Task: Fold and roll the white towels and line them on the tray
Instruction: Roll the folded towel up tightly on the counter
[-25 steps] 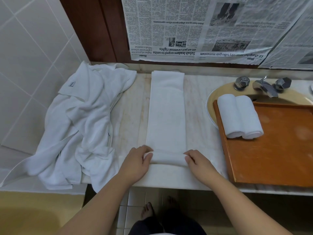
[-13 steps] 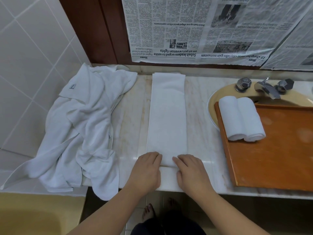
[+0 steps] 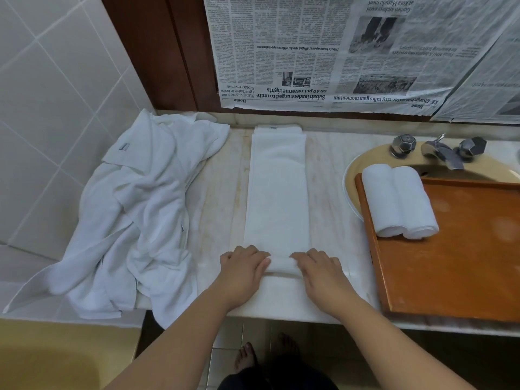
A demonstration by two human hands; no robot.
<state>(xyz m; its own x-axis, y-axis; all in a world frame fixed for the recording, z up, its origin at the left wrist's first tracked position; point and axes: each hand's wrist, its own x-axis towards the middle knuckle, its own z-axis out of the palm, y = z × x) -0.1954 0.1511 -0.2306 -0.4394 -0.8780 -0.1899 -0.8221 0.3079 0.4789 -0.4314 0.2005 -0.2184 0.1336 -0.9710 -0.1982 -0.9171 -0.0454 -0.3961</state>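
Note:
A white towel folded into a long strip (image 3: 277,192) lies on the marble counter, running from the back wall toward me. Its near end is rolled into a small roll (image 3: 282,266). My left hand (image 3: 242,273) grips the roll's left end with curled fingers. My right hand (image 3: 320,273) grips its right end the same way. Two rolled white towels (image 3: 399,202) lie side by side at the back left corner of the wooden tray (image 3: 455,263).
A heap of loose white towels (image 3: 135,215) covers the counter's left part and hangs over its front edge. The tray sits over a sink (image 3: 365,161) with a metal tap (image 3: 441,149). Newspaper (image 3: 351,52) covers the wall behind.
The roll at the towel's near end has been rolled forward a little. Half a second ago my hands lay close together on it; now they sit slightly apart with the roll showing between.

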